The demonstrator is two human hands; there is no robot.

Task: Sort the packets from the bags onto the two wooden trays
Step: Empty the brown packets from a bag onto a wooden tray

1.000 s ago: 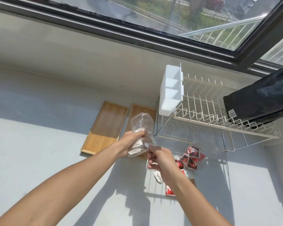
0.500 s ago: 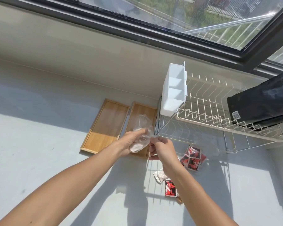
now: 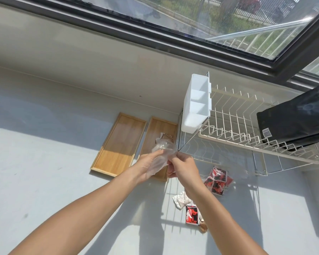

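As it looks thin, limp and slippery, prob. near weightless, the clear plastic bag [image 3: 160, 157], held above the right wooden tray [image 3: 159, 138], is best pinched at its edge: left hand [image 3: 147, 165] closed round its body, right hand [image 3: 181, 165] w/ fingertips nipping its rim.

Clear bag [image 3: 161, 155] above right tray [image 3: 156, 133]

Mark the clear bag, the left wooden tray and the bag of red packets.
clear bag [image 3: 159, 159], head view, crumpled plastic between the two hands
left wooden tray [image 3: 118, 144], head view, bare middle of its floor
bag of red packets [image 3: 217, 181], head view, red packets showing through the plastic
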